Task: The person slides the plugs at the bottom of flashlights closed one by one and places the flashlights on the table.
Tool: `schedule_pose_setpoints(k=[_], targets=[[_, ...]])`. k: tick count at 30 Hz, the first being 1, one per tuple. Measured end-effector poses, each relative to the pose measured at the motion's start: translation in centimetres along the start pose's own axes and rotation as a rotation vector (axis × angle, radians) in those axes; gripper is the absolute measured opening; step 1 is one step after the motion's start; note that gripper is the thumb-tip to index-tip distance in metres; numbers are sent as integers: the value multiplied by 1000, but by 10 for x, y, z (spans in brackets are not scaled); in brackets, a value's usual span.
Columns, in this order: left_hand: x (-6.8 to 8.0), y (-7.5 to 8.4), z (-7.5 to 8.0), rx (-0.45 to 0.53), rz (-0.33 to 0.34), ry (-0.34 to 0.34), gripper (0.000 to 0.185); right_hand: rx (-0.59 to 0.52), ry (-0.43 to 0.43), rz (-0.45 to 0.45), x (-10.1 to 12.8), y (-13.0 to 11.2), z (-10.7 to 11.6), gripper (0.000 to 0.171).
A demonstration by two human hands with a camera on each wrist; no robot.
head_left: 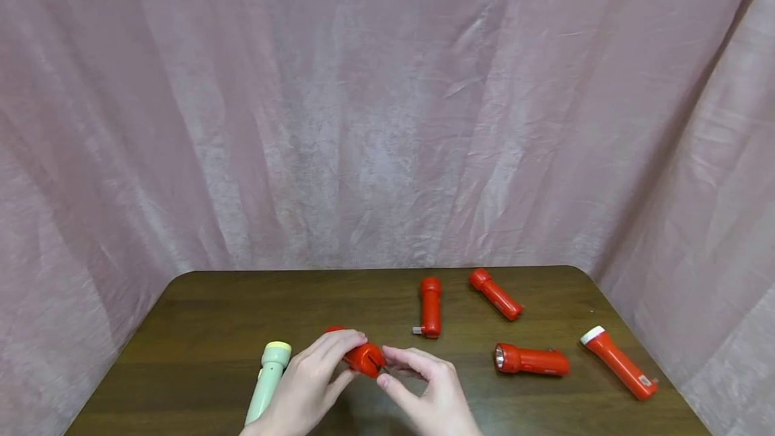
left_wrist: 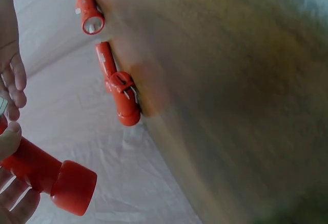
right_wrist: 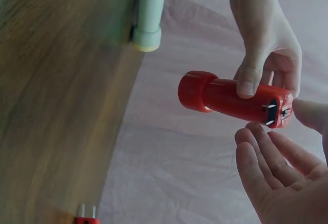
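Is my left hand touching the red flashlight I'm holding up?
Touching. The right wrist view shows the left hand gripping the red flashlight, thumb pressed on its barrel and fingers curled behind it. The head view agrees.

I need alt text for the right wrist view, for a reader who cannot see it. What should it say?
A left hand grips a red flashlight in the air, its plug end toward the right hand, whose open fingers touch that end. A pale green flashlight lies on the brown table.
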State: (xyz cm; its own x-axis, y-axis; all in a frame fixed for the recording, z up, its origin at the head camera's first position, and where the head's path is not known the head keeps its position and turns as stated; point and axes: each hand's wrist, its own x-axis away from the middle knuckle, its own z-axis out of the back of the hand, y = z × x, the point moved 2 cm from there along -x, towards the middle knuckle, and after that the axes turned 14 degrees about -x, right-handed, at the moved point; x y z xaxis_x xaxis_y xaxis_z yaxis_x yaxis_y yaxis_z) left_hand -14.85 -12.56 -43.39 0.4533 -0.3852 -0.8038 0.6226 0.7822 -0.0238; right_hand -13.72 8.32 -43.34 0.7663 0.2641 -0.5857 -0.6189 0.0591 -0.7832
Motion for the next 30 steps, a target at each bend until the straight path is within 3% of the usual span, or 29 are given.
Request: schedule_pose_setpoints(k=[2, 6, 9, 14, 22, 25, 30], targets=[[2, 1, 0, -11, -21, 41, 66, 74, 19, 85, 1, -1, -2, 33], [5, 3, -1, -36, -51, 100, 24, 168, 46, 194, 2, -2, -5, 35], [5, 4, -2, -52, -64, 125, 41, 209, 54, 264, 2, -2, -8, 36], [6, 5, -2, -64, -70, 149, 41, 235, 65, 337, 2, 0, -11, 36], [6, 6, 0, -69, -81, 164, 41, 111, 51, 234, 1, 0, -11, 32], [7, 6, 2, -66, -101, 166, 40, 164, 52, 264, 1, -2, -12, 34], [8, 6, 3, -73, -156, 173, 36, 307, 69, 419, 2, -4, -14, 38]])
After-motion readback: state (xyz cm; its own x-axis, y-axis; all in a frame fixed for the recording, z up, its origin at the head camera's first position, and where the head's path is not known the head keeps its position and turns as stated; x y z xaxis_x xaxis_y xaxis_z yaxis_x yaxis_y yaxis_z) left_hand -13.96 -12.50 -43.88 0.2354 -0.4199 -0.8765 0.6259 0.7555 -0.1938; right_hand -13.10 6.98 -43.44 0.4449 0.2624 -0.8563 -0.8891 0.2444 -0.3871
